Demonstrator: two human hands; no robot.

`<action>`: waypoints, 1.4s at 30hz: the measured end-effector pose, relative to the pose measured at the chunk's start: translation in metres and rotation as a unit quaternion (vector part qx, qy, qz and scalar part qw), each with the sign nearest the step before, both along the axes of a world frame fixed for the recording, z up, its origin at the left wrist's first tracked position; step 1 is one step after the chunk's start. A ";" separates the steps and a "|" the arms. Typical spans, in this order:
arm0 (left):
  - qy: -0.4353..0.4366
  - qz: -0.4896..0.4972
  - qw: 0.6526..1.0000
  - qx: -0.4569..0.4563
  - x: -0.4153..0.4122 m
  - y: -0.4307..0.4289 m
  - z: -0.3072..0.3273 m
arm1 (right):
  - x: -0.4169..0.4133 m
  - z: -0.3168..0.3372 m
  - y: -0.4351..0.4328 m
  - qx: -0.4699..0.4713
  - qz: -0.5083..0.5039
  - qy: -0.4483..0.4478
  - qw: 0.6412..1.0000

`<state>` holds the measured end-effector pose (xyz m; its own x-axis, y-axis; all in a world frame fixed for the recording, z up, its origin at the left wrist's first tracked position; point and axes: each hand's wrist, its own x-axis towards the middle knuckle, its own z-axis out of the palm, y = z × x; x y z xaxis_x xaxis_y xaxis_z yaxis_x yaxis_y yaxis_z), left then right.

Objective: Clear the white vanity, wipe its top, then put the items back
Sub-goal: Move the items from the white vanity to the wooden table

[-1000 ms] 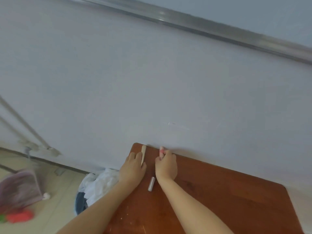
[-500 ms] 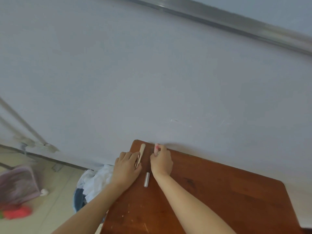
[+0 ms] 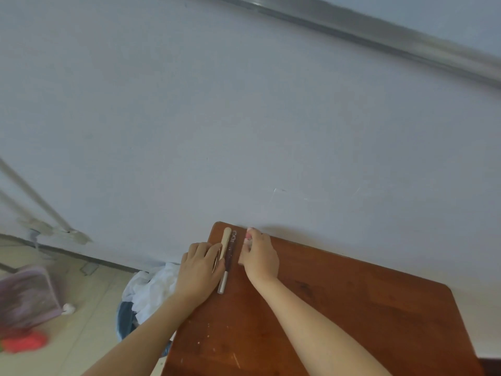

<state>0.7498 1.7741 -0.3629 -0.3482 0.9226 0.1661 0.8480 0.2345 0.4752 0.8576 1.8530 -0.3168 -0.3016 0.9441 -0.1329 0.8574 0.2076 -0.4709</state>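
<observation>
At the far left corner of the brown tabletop [image 3: 352, 321], my left hand [image 3: 199, 271] holds the lower end of a beige stick [image 3: 225, 238] under its curled fingers. Just beside the stick, and parallel to it, lies a dark tube [image 3: 230, 255] with a silver cap. My right hand [image 3: 260, 257] pinches a small pink item [image 3: 247, 235] at the far edge, next to the white wall [image 3: 244, 118].

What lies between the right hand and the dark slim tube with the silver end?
Nothing visible: only bare brown wooden table separates the right hand, gripping a small pink item, from the dark slim tube. The cream stick lies beyond it, by the left hand.
</observation>
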 end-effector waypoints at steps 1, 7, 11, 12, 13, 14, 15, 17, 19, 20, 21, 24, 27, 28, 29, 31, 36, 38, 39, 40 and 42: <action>0.002 -0.004 1.000 0.002 -0.001 0.000 0.000 | -0.001 0.000 0.001 -0.006 0.016 -0.004 1.000; 0.018 -0.016 0.999 0.025 -0.004 0.003 0.002 | 0.014 0.002 0.011 -0.013 0.058 -0.031 0.998; 0.018 -0.037 0.999 0.015 0.000 0.003 0.006 | 0.021 0.001 0.008 -0.031 0.121 0.001 0.992; 0.013 -0.040 0.999 0.014 0.001 0.003 0.006 | 0.022 0.000 0.006 -0.030 0.137 0.002 0.990; 0.007 -0.043 0.999 0.013 0.001 0.002 0.008 | 0.021 -0.001 0.005 -0.025 0.154 0.001 0.988; 0.003 -0.045 0.999 0.013 0.001 0.003 0.009 | 0.021 -0.002 0.003 -0.022 0.168 0.002 0.986; 0.000 -0.047 0.999 0.009 0.000 0.003 0.010 | 0.022 -0.002 0.003 -0.026 0.176 0.007 0.984; 0.000 -0.050 0.999 -0.008 -0.001 0.005 0.011 | 0.022 0.000 0.002 -0.052 0.177 0.028 0.982; -0.016 -0.053 0.998 -0.016 -0.001 0.004 0.009 | 0.024 0.001 0.003 -0.073 0.172 0.049 0.981; -0.034 -0.053 0.998 -0.014 -0.001 0.004 0.010 | 0.026 0.002 0.003 -0.075 0.168 0.058 0.981; -0.057 -0.048 0.997 -0.014 -0.001 0.004 0.011 | 0.029 0.003 0.003 -0.075 0.162 0.066 0.982; -0.093 -0.038 0.994 -0.035 -0.001 0.003 0.015 | 0.040 0.009 0.002 -0.079 0.145 0.071 0.984; -0.109 -0.034 0.992 -0.056 -0.004 0.004 0.016 | 0.052 0.017 -0.004 -0.087 0.133 0.076 0.984; -0.109 -0.034 0.991 -0.063 -0.004 0.004 0.016 | 0.057 0.020 -0.007 -0.089 0.126 0.082 0.985; -0.108 -0.036 0.991 -0.069 -0.005 0.005 0.016 | 0.062 0.022 -0.010 -0.091 0.119 0.089 0.985; -0.106 -0.045 0.990 -0.082 -0.004 0.004 0.020 | 0.073 0.027 -0.015 -0.091 0.107 0.099 0.985; -0.067 -0.065 0.994 -0.065 0.005 -0.003 0.039 | 0.099 0.038 -0.025 -0.073 0.083 0.106 0.988; -0.034 -0.072 0.995 -0.055 0.008 -0.004 0.044 | 0.109 0.041 -0.028 -0.062 0.076 0.102 0.990; -0.023 -0.077 0.995 -0.053 0.010 -0.003 0.045 | 0.114 0.043 -0.030 -0.054 0.074 0.100 0.991; -0.012 -0.085 0.995 -0.050 0.013 -0.002 0.047 | 0.120 0.044 -0.031 -0.045 0.071 0.097 0.992; 0.011 -0.113 0.993 -0.042 0.021 0.002 0.053 | 0.133 0.046 -0.033 -0.023 0.067 0.088 0.994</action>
<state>0.7708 1.7763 -0.3103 -0.1283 0.9875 0.0911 0.8935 0.0753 0.4426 0.9911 1.8198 -0.2708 -0.4461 0.8883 -0.1090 0.7272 0.2887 -0.6228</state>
